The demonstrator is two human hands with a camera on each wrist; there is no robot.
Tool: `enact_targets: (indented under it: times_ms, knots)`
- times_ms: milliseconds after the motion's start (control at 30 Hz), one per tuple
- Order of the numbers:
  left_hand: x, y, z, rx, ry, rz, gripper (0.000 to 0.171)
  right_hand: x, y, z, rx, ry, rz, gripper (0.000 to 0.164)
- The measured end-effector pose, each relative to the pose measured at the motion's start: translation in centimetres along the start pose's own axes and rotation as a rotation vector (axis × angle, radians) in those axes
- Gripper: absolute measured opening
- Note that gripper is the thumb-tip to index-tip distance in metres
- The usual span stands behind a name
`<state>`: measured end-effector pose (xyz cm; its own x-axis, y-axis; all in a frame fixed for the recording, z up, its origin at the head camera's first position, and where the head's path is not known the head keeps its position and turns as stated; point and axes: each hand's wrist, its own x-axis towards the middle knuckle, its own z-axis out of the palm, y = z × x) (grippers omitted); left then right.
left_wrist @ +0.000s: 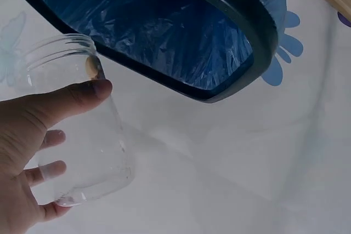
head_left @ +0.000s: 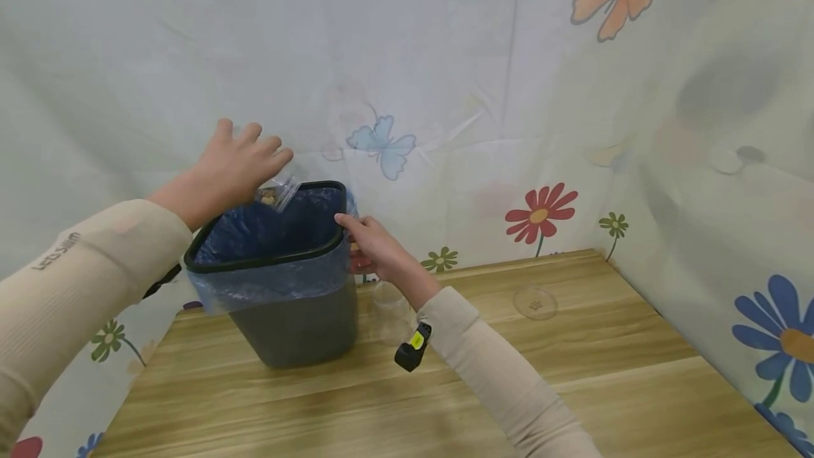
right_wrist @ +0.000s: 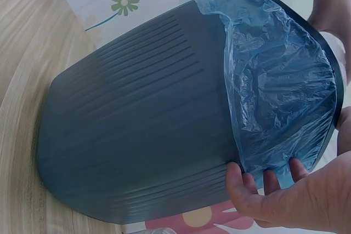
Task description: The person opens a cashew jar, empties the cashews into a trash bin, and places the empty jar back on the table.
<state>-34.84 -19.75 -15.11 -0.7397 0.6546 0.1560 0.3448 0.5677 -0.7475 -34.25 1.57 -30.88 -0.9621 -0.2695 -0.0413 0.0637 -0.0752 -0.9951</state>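
My left hand grips a clear jar and tips it mouth-down over the trash bin. A few small brownish pieces lie inside near the jar's mouth; their kind is unclear. The grey trash bin stands on the table, its dark rim around a blue plastic bag folded over the outside. With the thumb on the rim and fingers against the bag-covered side, my right hand holds the bin. The bin's bottom inside is hidden.
Behind my right wrist a clear glass container stands beside the bin. A clear round disc with a star mark lies farther right on the wooden table. A flower-printed curtain closes off the back and sides.
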Motion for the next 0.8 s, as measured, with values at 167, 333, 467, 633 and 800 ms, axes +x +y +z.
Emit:
enact_targets:
  times_ms: [167,333,467,633,800]
  knots:
    - [0.27,0.26,-0.06,0.038,-0.017,0.013,0.077,0.06,0.03,0.05,-0.004,0.003,0.004,0.046]
    - [0.14,0.46,-0.18,0.057,-0.005,0.012,0.075,-0.08,0.01,0.03,-0.003,-0.005,0.001,0.047]
    - [0.19,0.42,-0.26,0.083,-0.003,0.016,0.074,-0.24,-0.1,-0.01,-0.001,-0.011,-0.008,0.047]
    - [0.37,0.28,-0.4,0.129,0.006,0.05,0.074,-0.19,-0.2,-0.16,0.002,-0.012,-0.009,0.047]
    - [0.65,0.26,-0.51,0.137,-0.021,0.058,0.075,-0.18,-0.46,-0.29,-0.005,-0.01,-0.011,0.048]
